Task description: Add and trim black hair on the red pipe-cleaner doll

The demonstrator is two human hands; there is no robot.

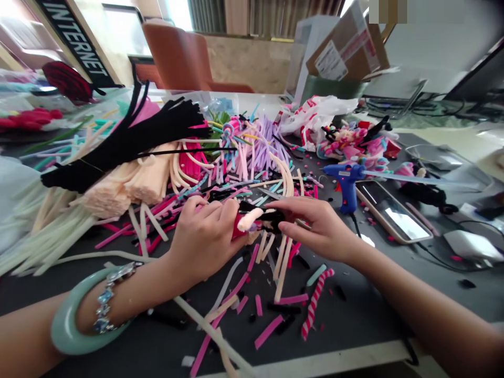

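A small fuzzy craft piece [249, 219] in black, cream and red is held up over the middle of the table. My left hand [208, 236] is wrapped round its left side, the wrist wearing a green bangle and a blue-stoned bracelet. On the right, my right hand [315, 226] pinches the black part between thumb and fingers. Cream pipe cleaners [281, 268] lie beneath the hands. A pair of scissors seems to lie just behind them, largely hidden.
A blue glue gun [347, 189] stands at the right beside a phone [397, 212] and a white charger [472, 245]. Bundles of black [114, 149] and cream stems lie at the left. Cut pink pieces and a red-striped twist [316, 304] are scattered in front. A cardboard box [348, 44] sits behind.
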